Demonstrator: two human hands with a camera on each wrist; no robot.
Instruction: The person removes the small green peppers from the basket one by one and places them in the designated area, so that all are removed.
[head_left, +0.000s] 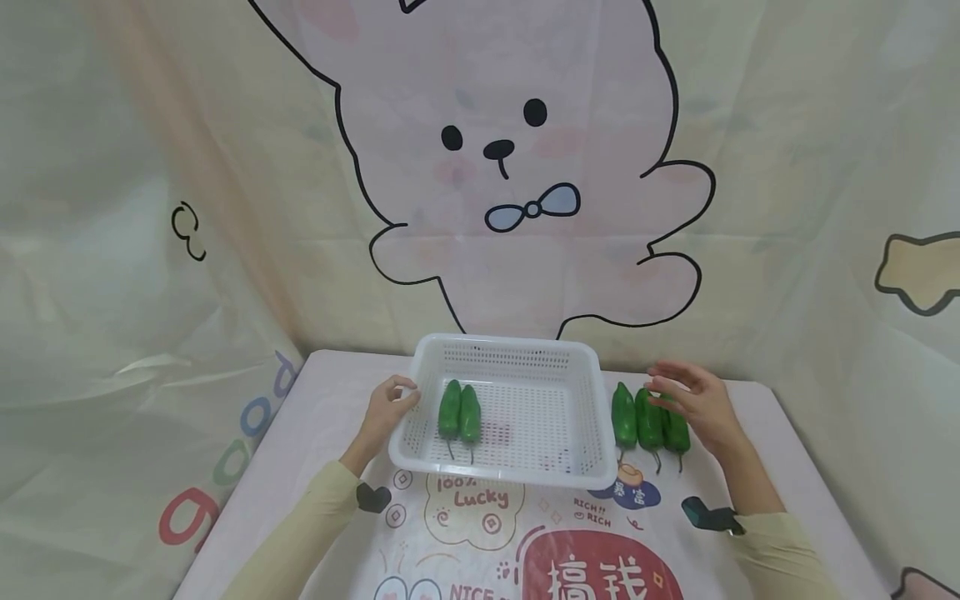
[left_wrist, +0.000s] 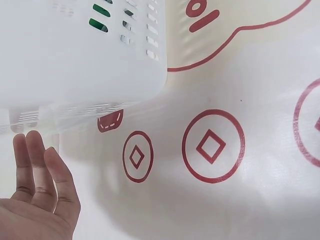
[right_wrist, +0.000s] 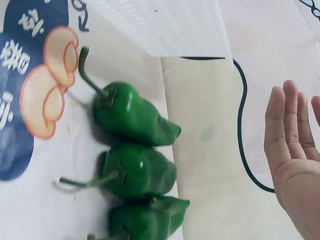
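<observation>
A white plastic basket [head_left: 504,479] with slotted walls stands on the table, holding two green peppers [head_left: 470,414] side by side in its left part. My left hand [head_left: 387,408] is at the basket's left rim, its fingers loosely extended. In the left wrist view those fingertips [left_wrist: 35,137] come up against the rim's underside; the thumb is hidden there. To the right of the basket lie three more green peppers [right_wrist: 137,170] in a row, stems toward me. Above the rightmost ones hovers my right hand [head_left: 697,404], fingers extended and holding nothing.
A printed cloth [head_left: 480,521] with red lettering covers the table in front of the basket. Behind the table hangs a curtain [head_left: 525,267] with a cartoon bear. Dark bands [head_left: 712,517] sit at both wrists.
</observation>
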